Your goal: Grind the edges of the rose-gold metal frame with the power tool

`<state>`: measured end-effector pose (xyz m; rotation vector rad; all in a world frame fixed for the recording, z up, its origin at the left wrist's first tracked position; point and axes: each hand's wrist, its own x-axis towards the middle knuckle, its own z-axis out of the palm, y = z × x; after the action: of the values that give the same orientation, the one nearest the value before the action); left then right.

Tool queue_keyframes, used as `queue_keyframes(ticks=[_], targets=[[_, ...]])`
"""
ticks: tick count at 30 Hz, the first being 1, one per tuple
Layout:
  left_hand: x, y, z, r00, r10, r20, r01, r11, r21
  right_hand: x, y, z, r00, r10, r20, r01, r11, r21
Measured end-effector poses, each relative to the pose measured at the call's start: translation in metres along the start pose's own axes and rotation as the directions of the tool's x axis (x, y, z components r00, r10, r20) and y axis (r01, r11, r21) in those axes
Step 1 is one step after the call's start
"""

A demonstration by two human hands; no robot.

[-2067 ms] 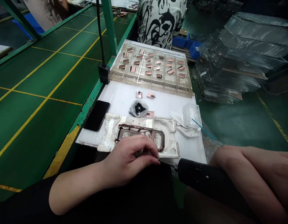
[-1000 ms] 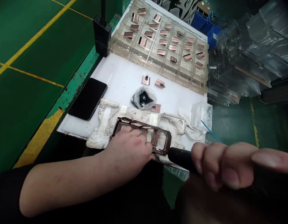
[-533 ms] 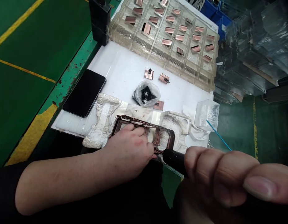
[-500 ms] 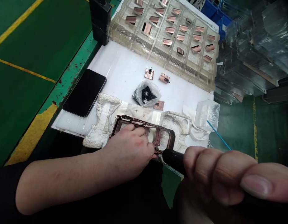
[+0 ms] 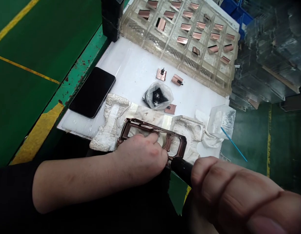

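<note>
My left hand is closed on the near edge of a copper-brown metal frame, one finger reaching into its opening. The frame rests on a worn white foam block. Wrapped round a black cylindrical tool is my right hand; the tool's front end meets the frame's near right edge, and the contact point is hidden. Beyond the frame stand an open plastic bag of small black parts and copper-coloured pieces with black bits attached.
A clear compartment tray holds several copper pieces at the back. A black phone lies at left, near a black post. At right are a clear box with a blue stick and stacked clear trays.
The whole scene has shifted slightly right in view. My left hand stays on the frame, with its fingers slightly moved; my right hand still grips the tool at the frame's near edge.
</note>
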<state>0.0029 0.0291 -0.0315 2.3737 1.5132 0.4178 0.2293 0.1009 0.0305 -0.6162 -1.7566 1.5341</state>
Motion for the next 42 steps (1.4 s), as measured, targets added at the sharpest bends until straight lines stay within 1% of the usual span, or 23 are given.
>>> queue_keyframes(ticks=[5, 7, 9, 12, 14, 16, 18, 20, 22, 25, 27, 29, 32, 36, 38, 40, 42], targets=[[0.0, 0.001, 0.002, 1.0, 0.012, -0.005, -0.012, 1.0, -0.006, 0.004, 0.003, 0.014, 0.997, -0.08, 0.002, 0.08, 0.997, 0.0], [-0.001, 0.002, 0.004, 1.0, 0.024, -0.008, -0.024, 1.0, -0.003, 0.005, 0.002, 0.02, 0.997, -0.067, -0.029, 0.066, 0.998, -0.009], [-0.002, 0.002, 0.007, 0.999, 0.031, -0.025, -0.031, 1.0, 0.005, 0.005, -0.001, 0.021, 0.998, -0.024, -0.058, 0.023, 0.999, -0.024], [-0.003, 0.003, 0.009, 0.998, 0.033, -0.056, -0.033, 0.999, 0.012, 0.004, -0.003, 0.017, 1.0, 0.015, -0.013, -0.015, 1.0, -0.015], [-0.003, 0.003, 0.007, 0.998, 0.035, -0.043, -0.035, 0.999, 0.003, 0.003, -0.001, 0.014, 1.0, 0.011, 0.016, -0.011, 1.0, -0.005], [-0.002, 0.003, 0.006, 0.999, 0.035, -0.035, -0.035, 0.999, -0.005, 0.002, 0.002, 0.015, 1.0, -0.013, -0.014, 0.013, 1.0, -0.019], [-0.001, 0.003, 0.005, 0.999, 0.031, -0.033, -0.032, 0.999, -0.004, 0.002, 0.004, 0.02, 0.996, -0.045, -0.073, 0.042, 0.998, -0.045], [-0.002, 0.003, 0.007, 0.998, 0.034, -0.045, -0.034, 0.999, 0.002, 0.002, 0.003, 0.023, 0.993, -0.057, -0.1, 0.05, 0.997, -0.065], [-0.003, 0.002, 0.009, 0.997, 0.044, -0.069, -0.043, 0.999, 0.009, 0.002, 0.0, 0.021, 0.998, -0.018, -0.063, 0.014, 0.998, -0.058], [-0.004, 0.002, 0.013, 0.995, 0.056, -0.086, -0.055, 0.998, 0.017, 0.003, -0.003, 0.011, 0.999, 0.025, 0.021, -0.025, 0.999, -0.027], [-0.004, 0.002, 0.012, 0.996, 0.059, -0.06, -0.058, 0.998, 0.013, 0.004, -0.003, 0.004, 0.998, 0.006, 0.059, -0.004, 1.0, -0.023], [-0.003, 0.002, 0.009, 0.998, 0.058, -0.03, -0.058, 0.998, 0.004, 0.006, 0.001, 0.001, 0.996, -0.017, 0.082, 0.02, 0.999, -0.034], [-0.002, 0.002, 0.004, 0.999, 0.053, -0.002, -0.053, 0.999, -0.011, 0.01, 0.006, 0.007, 0.995, -0.058, 0.083, 0.059, 0.998, -0.005], [0.0, 0.0, 0.002, 0.999, 0.045, 0.011, -0.044, 0.999, -0.014, 0.014, 0.008, 0.026, 0.987, -0.151, 0.047, 0.147, 0.986, 0.073], [0.001, -0.002, 0.001, 0.999, 0.03, 0.036, -0.029, 0.999, -0.015, 0.012, 0.009, 0.037, 0.987, -0.159, 0.002, 0.159, 0.986, 0.05], [0.001, -0.001, 0.0, 0.997, 0.004, 0.073, -0.003, 1.0, -0.014, 0.01, 0.013, 0.046, 0.97, -0.197, -0.141, 0.202, 0.979, 0.023], [0.001, 0.001, -0.002, 0.994, -0.026, 0.109, 0.026, 1.0, 0.003, 0.01, 0.019, 0.052, 0.933, -0.253, -0.255, 0.277, 0.959, 0.064]])
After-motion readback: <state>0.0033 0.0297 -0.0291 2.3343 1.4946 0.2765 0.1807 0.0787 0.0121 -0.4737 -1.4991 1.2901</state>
